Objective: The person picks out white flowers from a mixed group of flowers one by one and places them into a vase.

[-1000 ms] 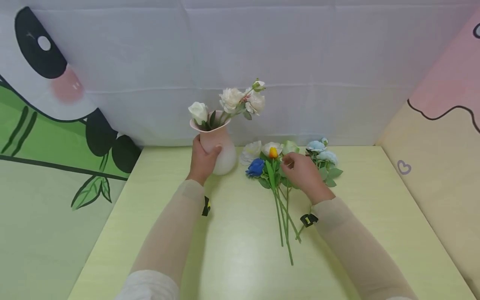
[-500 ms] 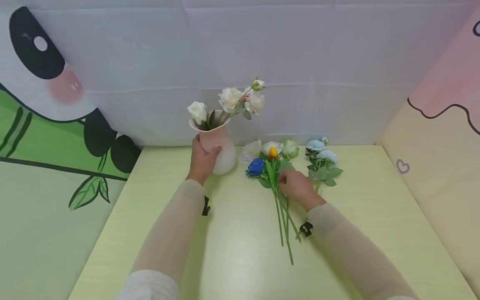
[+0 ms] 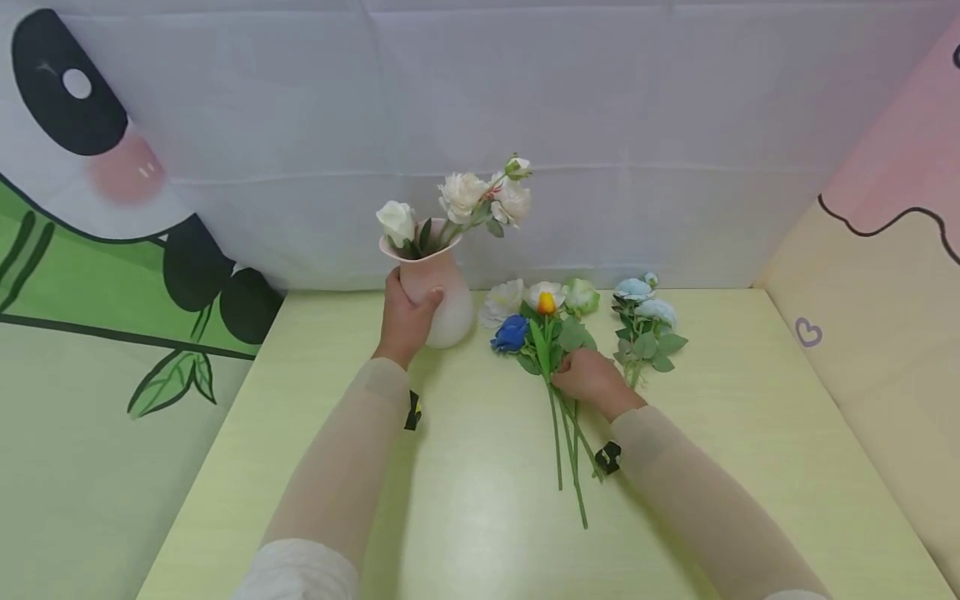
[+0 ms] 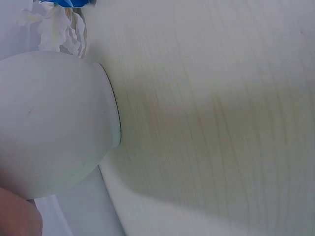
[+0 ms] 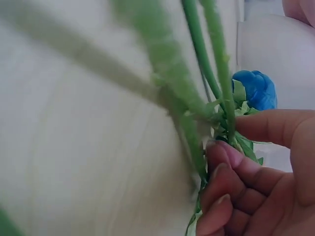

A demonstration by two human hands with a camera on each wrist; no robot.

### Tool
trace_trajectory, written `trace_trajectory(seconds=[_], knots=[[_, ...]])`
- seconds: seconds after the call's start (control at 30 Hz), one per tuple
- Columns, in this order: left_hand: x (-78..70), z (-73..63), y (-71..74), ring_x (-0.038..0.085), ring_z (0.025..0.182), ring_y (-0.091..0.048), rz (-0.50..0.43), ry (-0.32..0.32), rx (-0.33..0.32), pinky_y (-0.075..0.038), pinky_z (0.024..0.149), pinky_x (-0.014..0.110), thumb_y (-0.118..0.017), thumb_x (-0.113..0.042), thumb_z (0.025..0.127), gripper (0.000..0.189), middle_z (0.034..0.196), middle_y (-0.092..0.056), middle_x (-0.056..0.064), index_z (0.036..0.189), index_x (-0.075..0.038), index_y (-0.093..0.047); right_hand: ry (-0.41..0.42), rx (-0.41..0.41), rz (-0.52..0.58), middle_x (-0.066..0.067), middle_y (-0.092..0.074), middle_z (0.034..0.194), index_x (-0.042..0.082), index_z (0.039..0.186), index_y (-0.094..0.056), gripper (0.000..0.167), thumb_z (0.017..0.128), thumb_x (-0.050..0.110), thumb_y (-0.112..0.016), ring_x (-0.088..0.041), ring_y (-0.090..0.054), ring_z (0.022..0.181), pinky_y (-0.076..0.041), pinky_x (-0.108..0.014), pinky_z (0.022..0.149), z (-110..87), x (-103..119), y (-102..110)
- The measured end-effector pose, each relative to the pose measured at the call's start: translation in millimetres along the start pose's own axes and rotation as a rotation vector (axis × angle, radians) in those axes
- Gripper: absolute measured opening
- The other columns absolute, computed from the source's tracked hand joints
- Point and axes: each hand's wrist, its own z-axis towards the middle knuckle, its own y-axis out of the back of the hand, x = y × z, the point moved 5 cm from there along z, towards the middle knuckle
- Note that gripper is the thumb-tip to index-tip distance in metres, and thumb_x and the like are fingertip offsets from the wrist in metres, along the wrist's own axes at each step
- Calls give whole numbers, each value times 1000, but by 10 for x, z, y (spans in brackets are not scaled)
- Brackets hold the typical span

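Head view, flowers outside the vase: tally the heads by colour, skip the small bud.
White heads: 2
Light blue heads: 2
Dark blue head: 1
Orange head: 1
Pale green head: 1
Total: 7

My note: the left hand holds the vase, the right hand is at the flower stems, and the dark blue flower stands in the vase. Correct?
No: the dark blue flower isn't in the vase. The head view shows it lying on the table, beside the orange tulip. The rest stands: the left hand holds the vase, the right hand is at the flower stems.
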Motion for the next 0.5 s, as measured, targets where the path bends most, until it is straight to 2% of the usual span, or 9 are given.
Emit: trace_trajectory(seconds=[0.23,0.4,0.5], knots=[[-27,-13,17,30,132,-47,3,-30,-8,-36,114,47,-75,-33,94,85,148,-43,16,157,-8,-24,-34,5,38,5,-37,53,17,56,-45,40,90,24,-65,-13,-32,48,-34,-31,50,85,-32,-2],[-31,-15,12,29,133,-46,-4,-4,-2,-35,114,46,-75,-32,95,84,149,-43,15,157,-10,-24,-39,-13,63,5,-36,52,17,54,-45,38,86,19,-67,-13,-33,48,-33,-30,49,148,-57,-14],[-26,-17,5,29,134,-46,-6,10,3,-35,115,46,-74,-32,95,84,149,-43,14,158,-11,-23,-42,-18,77,2,-49,53,14,56,-56,34,87,20,-68,-15,-43,53,-40,-31,56,148,-75,-8]])
